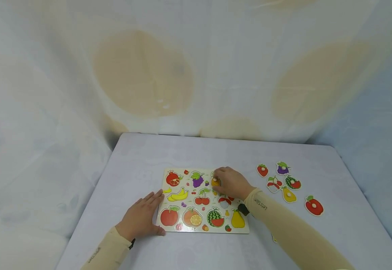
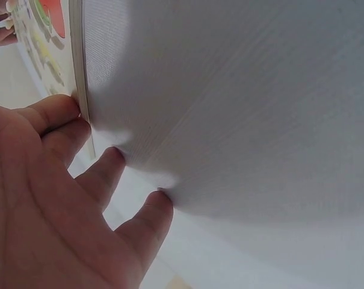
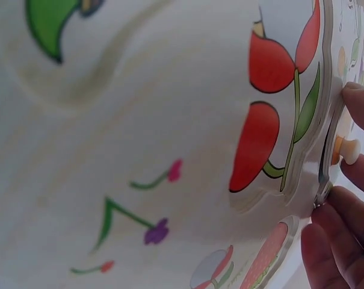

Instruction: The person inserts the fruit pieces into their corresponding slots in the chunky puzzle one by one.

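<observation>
A wooden fruit puzzle board (image 1: 190, 193) lies flat on the table. My left hand (image 1: 143, 213) rests at its left side, fingers extended, with fingertips along the board's edge in the left wrist view. My right hand (image 1: 233, 183) is over the board's upper right part. It holds an orange-yellow puzzle piece (image 1: 215, 182) with a pale knob (image 3: 350, 150); in the right wrist view, thumb and fingers are around the piece at its edges. This piece lies close over its printed spot, and the hand hides part of it. Just below is a red-and-white fruit picture (image 1: 224, 202).
Right of the board lie loose knobbed pieces: strawberry (image 1: 262, 170), grapes (image 1: 283, 168), a red fruit pair (image 1: 274, 184), watermelon (image 1: 293, 183), pear (image 1: 289, 194) and apple (image 1: 314, 206). A yellow-edged piece (image 1: 274, 239) is mostly hidden by the right sleeve. Draped cloth (image 1: 216, 75) stands behind the table.
</observation>
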Available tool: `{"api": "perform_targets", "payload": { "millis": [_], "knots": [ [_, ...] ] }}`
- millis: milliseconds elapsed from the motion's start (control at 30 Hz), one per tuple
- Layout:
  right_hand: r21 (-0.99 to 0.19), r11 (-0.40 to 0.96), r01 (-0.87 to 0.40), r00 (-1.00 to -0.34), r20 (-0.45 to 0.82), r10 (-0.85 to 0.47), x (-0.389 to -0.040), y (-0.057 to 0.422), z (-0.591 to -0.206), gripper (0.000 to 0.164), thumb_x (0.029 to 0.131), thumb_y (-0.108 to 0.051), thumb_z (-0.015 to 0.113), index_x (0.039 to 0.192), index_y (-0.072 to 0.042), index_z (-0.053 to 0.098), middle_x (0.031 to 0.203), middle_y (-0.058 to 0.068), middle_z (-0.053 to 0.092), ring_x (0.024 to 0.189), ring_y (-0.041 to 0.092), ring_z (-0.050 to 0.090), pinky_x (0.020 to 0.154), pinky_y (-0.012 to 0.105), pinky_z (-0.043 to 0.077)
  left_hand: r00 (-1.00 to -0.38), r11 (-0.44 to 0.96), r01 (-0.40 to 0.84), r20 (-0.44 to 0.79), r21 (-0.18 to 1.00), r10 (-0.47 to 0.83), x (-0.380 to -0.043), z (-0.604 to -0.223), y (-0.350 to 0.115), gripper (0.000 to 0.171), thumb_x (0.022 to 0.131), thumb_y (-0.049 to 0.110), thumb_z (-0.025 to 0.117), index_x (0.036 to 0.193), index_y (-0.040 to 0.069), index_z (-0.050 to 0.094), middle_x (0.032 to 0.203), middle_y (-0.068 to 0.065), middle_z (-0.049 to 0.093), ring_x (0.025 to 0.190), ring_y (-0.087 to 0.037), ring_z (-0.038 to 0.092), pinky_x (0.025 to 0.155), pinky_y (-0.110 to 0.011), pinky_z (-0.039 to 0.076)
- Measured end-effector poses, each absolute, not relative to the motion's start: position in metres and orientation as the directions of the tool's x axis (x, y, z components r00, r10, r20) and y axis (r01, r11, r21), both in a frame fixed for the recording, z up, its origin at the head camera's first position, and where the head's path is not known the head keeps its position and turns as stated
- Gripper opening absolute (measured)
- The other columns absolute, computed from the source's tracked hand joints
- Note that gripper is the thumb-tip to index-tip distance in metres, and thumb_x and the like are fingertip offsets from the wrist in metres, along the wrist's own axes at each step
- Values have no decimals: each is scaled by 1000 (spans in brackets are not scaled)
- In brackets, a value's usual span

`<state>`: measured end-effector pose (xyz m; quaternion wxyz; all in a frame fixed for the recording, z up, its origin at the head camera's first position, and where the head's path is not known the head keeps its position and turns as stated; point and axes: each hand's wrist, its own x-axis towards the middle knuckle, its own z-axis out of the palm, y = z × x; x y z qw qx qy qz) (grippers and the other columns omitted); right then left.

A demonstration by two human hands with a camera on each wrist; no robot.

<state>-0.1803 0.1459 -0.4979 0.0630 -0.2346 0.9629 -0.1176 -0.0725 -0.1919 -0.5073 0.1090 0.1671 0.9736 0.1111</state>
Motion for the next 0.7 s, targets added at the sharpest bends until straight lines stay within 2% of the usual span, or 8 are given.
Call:
{"api": "perform_targets", "payload": {
  "millis": [200, 500, 700],
  "knots": [
    [-241, 870, -431, -885, -77, -460, -180, 146, -498, 41, 84, -45, 80, 113, -18, 69, 129, 3, 63, 114, 21, 58, 98, 37, 51, -921, 920, 302, -174, 249, 349, -72, -504, -191, 115, 56, 57, 92, 150, 8, 45, 158, -4, 37, 143, -31, 34, 110, -57, 35],
    [-260, 882, -394, -894, -114, -433, -179, 146, -498, 44, 85, -44, 79, 119, -19, 69, 137, 3, 59, 125, 24, 54, 103, 39, 47, -919, 916, 310, -167, 255, 357, -72, -502, -191, 115, 56, 57, 92, 149, 7, 46, 157, -4, 38, 142, -32, 35, 109, -58, 36],
    [-255, 884, -392, -895, -116, -430, -180, 145, -499, 44, 85, -43, 79, 119, -18, 68, 137, 4, 58, 125, 24, 54, 103, 40, 47, -918, 914, 302, -175, 270, 355, -71, -500, -192, 114, 56, 56, 92, 149, 7, 46, 157, -4, 38, 143, -32, 35, 110, -58, 35]
  ]
}}
